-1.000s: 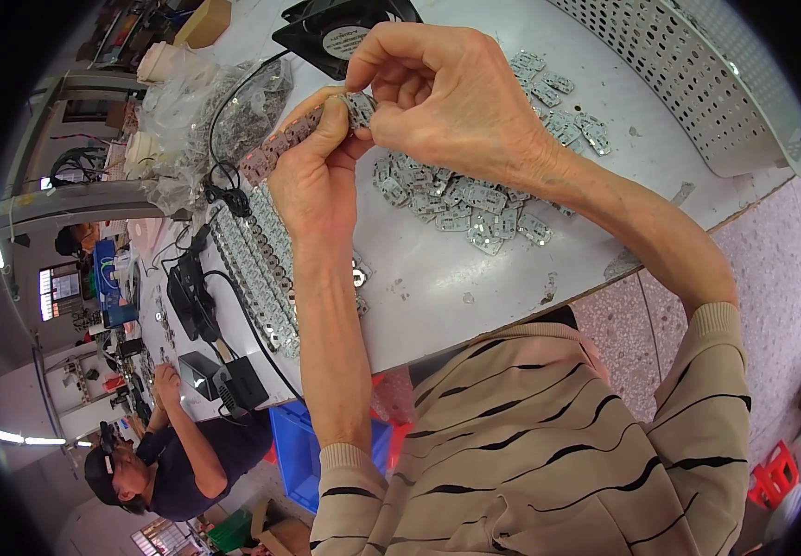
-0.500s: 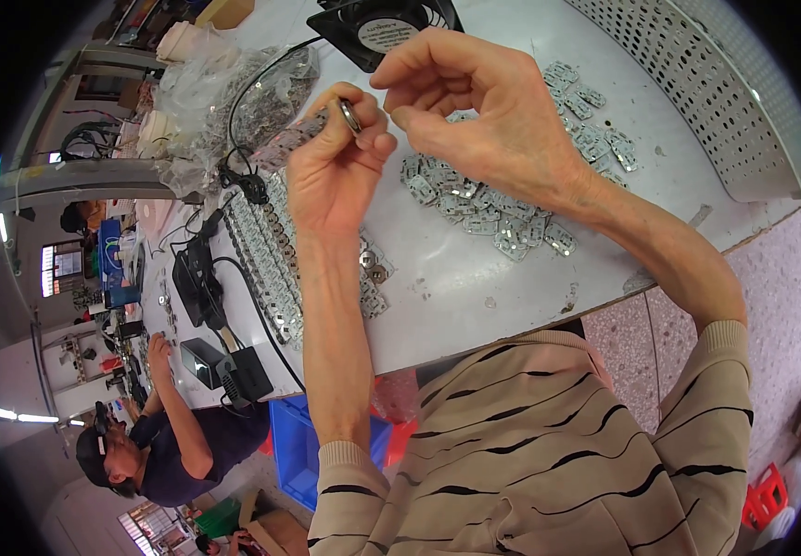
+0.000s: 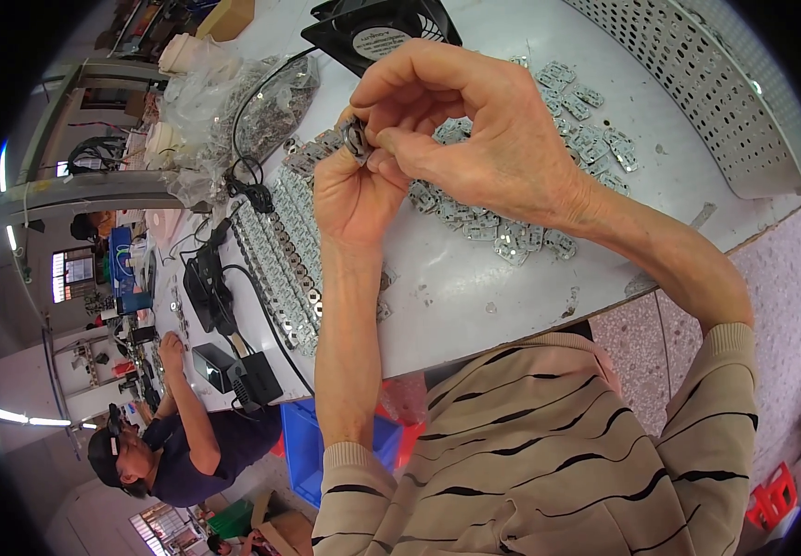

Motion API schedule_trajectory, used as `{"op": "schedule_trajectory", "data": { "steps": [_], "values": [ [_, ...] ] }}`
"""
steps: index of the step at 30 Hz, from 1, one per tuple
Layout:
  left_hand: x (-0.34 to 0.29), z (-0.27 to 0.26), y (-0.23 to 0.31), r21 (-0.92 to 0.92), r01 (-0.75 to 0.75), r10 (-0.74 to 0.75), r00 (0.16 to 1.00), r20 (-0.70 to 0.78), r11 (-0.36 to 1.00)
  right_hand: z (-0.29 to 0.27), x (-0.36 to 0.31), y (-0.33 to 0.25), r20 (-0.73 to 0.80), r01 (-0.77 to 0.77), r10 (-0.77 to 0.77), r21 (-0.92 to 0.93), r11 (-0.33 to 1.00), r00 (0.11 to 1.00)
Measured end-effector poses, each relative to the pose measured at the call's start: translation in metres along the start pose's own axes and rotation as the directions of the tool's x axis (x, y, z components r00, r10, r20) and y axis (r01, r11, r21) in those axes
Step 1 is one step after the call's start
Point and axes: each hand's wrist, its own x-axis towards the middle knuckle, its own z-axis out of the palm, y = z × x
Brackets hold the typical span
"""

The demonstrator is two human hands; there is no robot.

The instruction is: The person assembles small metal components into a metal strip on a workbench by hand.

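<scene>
My left hand (image 3: 361, 199) is closed, pinching a small round metal part (image 3: 356, 139) with a shiny rim between thumb and fingers. My right hand (image 3: 502, 139) has come up against it, its fingers curled and its thumb tip beside the part. Whatever lies between the right fingertips is hidden. Under and beyond the right hand spreads a loose pile of small silvery metal plates (image 3: 512, 236). To the left of my left wrist, more such plates and round discs stand in tight rows (image 3: 280, 250).
A black fan (image 3: 377, 37) sits at the far edge, its cable running left. A perforated grey basket (image 3: 716, 102) stands at right. Clear plastic bags (image 3: 271, 102) of small parts and black power adapters (image 3: 252, 375) lie leftward. Another person (image 3: 187, 445) works at left.
My right hand has moved left and closed in on the metal part. My left hand has shifted slightly right and down, and the part has turned in its fingers.
</scene>
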Motion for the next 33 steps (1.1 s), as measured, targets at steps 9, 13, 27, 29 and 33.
{"op": "schedule_trajectory", "data": {
  "steps": [9, 13, 27, 29, 33],
  "values": [
    [-0.001, -0.003, -0.002, -0.080, 0.054, -0.045, 0.993, 0.109, 0.995, 0.001, 0.001, 0.001, 0.011, 0.074, -0.074, -0.023, 0.997, 0.997],
    [0.001, -0.008, 0.002, -0.015, 0.049, -0.045, 0.984, 0.174, 0.999, 0.000, 0.001, 0.002, 0.018, 0.052, -0.052, -0.043, 0.998, 0.999],
    [-0.001, 0.004, 0.008, 0.389, -0.163, 0.155, 0.987, 0.053, 0.907, -0.001, 0.004, 0.001, 0.010, 0.169, -0.169, -0.137, 0.976, 0.986],
    [0.000, 0.009, 0.007, 0.431, -0.175, 0.184, 0.983, 0.022, 0.885, -0.001, 0.004, 0.003, 0.009, 0.181, -0.181, -0.131, 0.975, 0.983],
    [0.001, 0.009, 0.006, 0.476, -0.220, 0.220, 0.974, 0.056, 0.851, -0.002, 0.003, 0.002, 0.039, 0.171, -0.167, -0.152, 0.973, 0.985]
  ]
}}
